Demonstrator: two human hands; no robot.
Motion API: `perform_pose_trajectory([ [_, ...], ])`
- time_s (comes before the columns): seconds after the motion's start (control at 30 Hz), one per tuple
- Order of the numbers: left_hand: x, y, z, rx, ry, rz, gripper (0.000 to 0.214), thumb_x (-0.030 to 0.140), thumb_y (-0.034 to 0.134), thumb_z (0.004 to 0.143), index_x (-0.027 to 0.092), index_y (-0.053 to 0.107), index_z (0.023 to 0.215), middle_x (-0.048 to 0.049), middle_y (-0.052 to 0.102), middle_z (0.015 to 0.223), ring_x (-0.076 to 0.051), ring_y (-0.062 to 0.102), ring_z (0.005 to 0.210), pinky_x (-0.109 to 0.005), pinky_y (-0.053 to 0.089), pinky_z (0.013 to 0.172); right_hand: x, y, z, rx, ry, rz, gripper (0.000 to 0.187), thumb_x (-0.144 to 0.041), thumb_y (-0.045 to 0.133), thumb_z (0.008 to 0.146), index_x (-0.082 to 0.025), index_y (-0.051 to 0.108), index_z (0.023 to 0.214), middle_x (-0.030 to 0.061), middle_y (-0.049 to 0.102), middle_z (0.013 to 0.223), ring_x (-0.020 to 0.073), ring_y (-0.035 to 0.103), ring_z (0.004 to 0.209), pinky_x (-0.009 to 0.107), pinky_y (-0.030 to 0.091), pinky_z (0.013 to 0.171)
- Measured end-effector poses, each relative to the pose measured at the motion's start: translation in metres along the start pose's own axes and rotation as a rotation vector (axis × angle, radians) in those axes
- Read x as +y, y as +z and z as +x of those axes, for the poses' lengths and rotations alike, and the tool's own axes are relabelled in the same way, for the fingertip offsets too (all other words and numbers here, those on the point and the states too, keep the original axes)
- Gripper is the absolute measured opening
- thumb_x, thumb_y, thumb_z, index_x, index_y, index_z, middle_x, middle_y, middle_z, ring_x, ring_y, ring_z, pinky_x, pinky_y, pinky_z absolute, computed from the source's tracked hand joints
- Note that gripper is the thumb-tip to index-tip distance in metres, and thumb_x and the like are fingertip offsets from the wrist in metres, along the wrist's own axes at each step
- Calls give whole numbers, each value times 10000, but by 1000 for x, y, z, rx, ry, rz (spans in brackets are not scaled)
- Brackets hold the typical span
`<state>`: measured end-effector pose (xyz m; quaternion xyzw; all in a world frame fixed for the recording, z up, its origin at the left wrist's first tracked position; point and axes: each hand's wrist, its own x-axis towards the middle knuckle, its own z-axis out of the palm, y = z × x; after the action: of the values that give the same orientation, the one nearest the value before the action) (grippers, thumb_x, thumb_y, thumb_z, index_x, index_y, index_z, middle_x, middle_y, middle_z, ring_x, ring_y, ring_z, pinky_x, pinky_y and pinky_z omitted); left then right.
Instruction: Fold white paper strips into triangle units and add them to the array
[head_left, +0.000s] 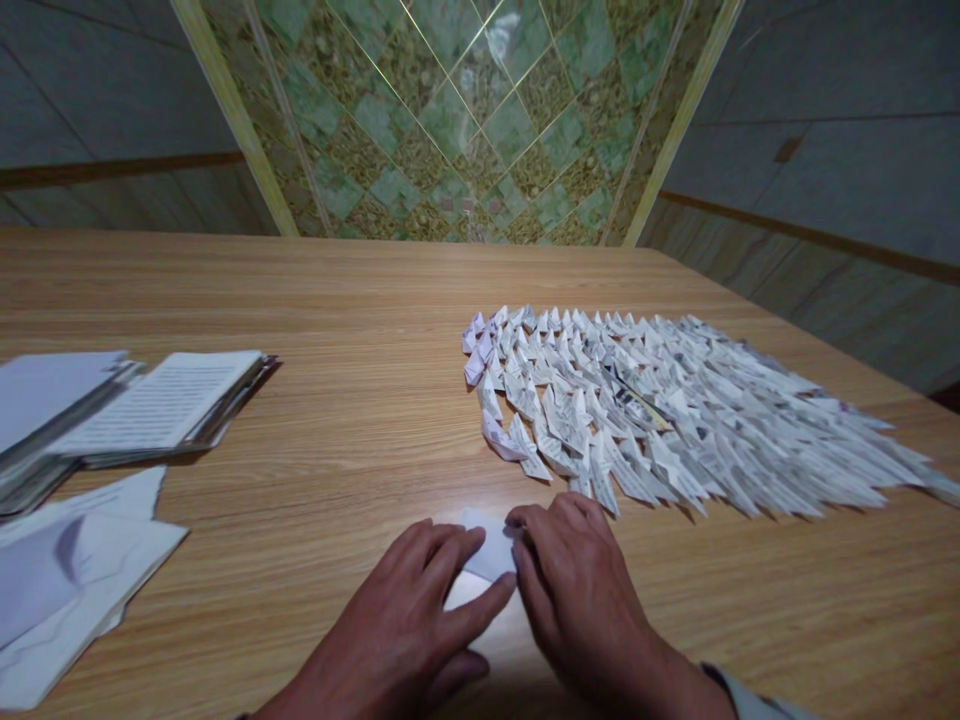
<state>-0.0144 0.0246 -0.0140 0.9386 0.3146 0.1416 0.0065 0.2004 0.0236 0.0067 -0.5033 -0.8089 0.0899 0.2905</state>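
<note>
A small folded piece of white paper [489,548] lies at the near middle of the table, between my two hands. My left hand [409,605] grips its left side, with the index fingertip on top and the thumb stretched along the near edge. At the right side, my right hand [574,585] has its fingers and thumb closed on the paper's edge, covering that end. Beyond my right hand spreads a large group of folded paper boats [592,400], packed in rows. Most are white with print; several at the left end look pale purple.
At the left stand a stack of printed sheets [169,400] and another paper stack [52,395]. Loose sheets [112,570] lie nearer, one curled. The wooden table [337,290] runs back toward a green and gold tiled wall [465,130].
</note>
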Motion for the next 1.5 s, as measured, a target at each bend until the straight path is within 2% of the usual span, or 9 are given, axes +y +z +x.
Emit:
perform_pose_trajectory([
  [0.23,1,-5,3,-34,-12,-69,749,332,896,722,330,552,1387,-183,566,1344,-382,562,1125,-590,524,876,0,1,0,-40,31,-60,192,-34,566,895,-200,641,954,28,636,819,238,518,801,369,323,801],
  [0.47,2,-12,5,-61,-27,-82,690,346,866,763,338,570,1387,-166,593,1337,-363,588,1121,-553,531,889,0,2,1,-35,22,-112,197,-32,631,865,-191,651,980,27,634,837,241,526,815,369,334,794],
  [0.6,2,-11,-5,-9,10,-13,826,562,774,798,323,437,1513,-175,570,1433,-384,541,1259,-584,457,1012,-1,4,3,-95,40,-207,177,-73,714,838,-205,655,941,39,649,903,256,542,858,385,340,812],
  [0.7,2,-13,-12,38,49,44,838,637,686,838,274,405,1538,-169,546,1491,-354,517,1328,-537,405,1079,-1,5,5,-112,36,-262,184,-107,763,821,-215,660,929,38,659,916,259,555,876,391,352,832],
  [0.97,-15,-11,-39,56,-40,242,709,606,603,925,262,438,1522,-49,554,1512,-280,519,1361,-444,193,1214,-1,6,6,-126,53,-302,200,-162,796,819,-216,663,957,43,675,936,264,585,889,407,372,844],
  [1.07,-20,-13,-43,75,-88,256,635,573,583,953,280,465,1504,-45,575,1496,-286,540,1342,-467,246,1199,-2,6,5,-115,54,-284,187,-155,780,826,-208,662,962,55,676,946,269,586,894,419,373,862],
  [1.27,-13,-21,-18,214,-127,19,382,287,524,1023,216,552,1398,-102,656,1384,-261,624,1207,-446,456,1065,-4,0,2,-24,26,-119,236,-76,719,838,-197,632,1021,41,663,919,258,568,869,401,370,838],
  [1.37,-9,-22,-4,193,-124,-27,485,306,562,1004,202,460,1466,-134,605,1440,-298,571,1278,-510,421,1097,-5,-2,-1,28,39,-48,254,-154,762,831,-193,618,1036,46,648,952,269,551,903,394,370,830],
  [1.5,-5,-20,5,174,-100,-31,556,279,569,1000,183,373,1511,-154,603,1429,-308,544,1300,-558,337,1142,-4,-1,-4,3,27,-5,271,-199,821,784,-204,606,949,27,620,915,253,525,871,363,354,778],
])
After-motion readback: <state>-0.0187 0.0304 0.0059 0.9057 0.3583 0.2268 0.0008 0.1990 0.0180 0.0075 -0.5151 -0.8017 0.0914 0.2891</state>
